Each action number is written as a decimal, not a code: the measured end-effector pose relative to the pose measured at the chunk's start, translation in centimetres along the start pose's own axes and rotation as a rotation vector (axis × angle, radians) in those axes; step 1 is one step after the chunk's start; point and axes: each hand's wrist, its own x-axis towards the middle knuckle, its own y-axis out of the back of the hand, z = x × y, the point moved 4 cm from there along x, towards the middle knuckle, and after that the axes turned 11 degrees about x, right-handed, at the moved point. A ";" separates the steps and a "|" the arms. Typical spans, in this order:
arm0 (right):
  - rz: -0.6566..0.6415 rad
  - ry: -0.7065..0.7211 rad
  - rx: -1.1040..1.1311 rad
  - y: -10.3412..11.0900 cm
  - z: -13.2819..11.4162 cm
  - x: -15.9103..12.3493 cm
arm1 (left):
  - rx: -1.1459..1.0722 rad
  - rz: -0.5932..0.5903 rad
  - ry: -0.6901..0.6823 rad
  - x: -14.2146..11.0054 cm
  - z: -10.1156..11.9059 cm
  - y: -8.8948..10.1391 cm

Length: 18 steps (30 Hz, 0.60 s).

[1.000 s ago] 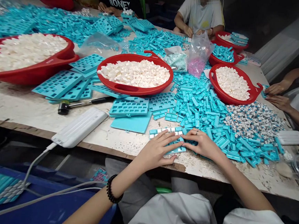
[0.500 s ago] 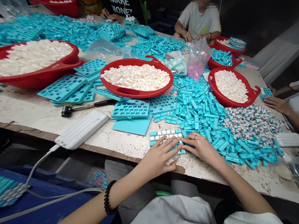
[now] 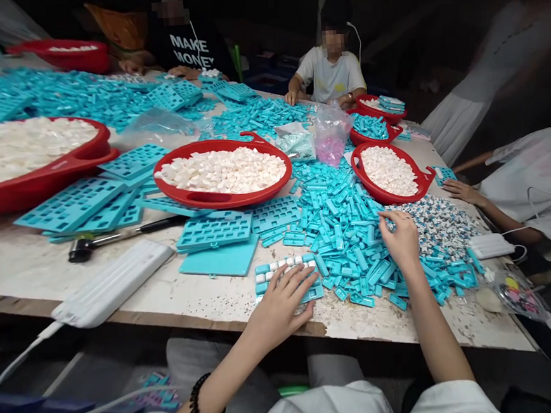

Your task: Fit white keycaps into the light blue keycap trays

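A small light-blue keyboard (image 3: 263,279) with rows of white and blue keycaps lies flat near the table's front edge. Spread over its top is my left hand (image 3: 283,304), fingers apart, the thumb by its near side; the palm and fingers hide part of it. My right hand (image 3: 401,238) is off the keyboard, above the border between a heap of blue plastic pieces (image 3: 338,220) and a pile of small white-and-blue parts (image 3: 443,219). Its thumb and forefinger curl together in a pinch. Whatever they hold is too small to make out.
Red colanders of white keycaps stand at the middle (image 3: 225,201), left (image 3: 94,154) and right (image 3: 394,198). Blue keyboard frames (image 3: 215,229) are stacked behind the keyboard. A mallet (image 3: 81,248) and white power strip (image 3: 114,283) lie left. Co-workers sit across and right, one hand (image 3: 465,193) near.
My right hand has left the keyboard and moved right, over the blue heap. My left hand stays on the keyboard. The whole view has shifted, so the table sits farther left and lower.
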 end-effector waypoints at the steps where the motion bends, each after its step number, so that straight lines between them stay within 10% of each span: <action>1: 0.026 -0.072 -0.090 0.4 1.5 0.2 | 0.001 -0.003 -0.003 0.0 -0.1 -0.1; 11: -0.042 -0.367 -0.402 0.0 4.5 -0.2 | 0.039 0.077 0.135 0.9 -0.6 -0.5; 18: -0.061 -0.438 -0.479 0.0 4.7 0.1 | -0.039 0.368 0.405 -2.3 -2.0 4.7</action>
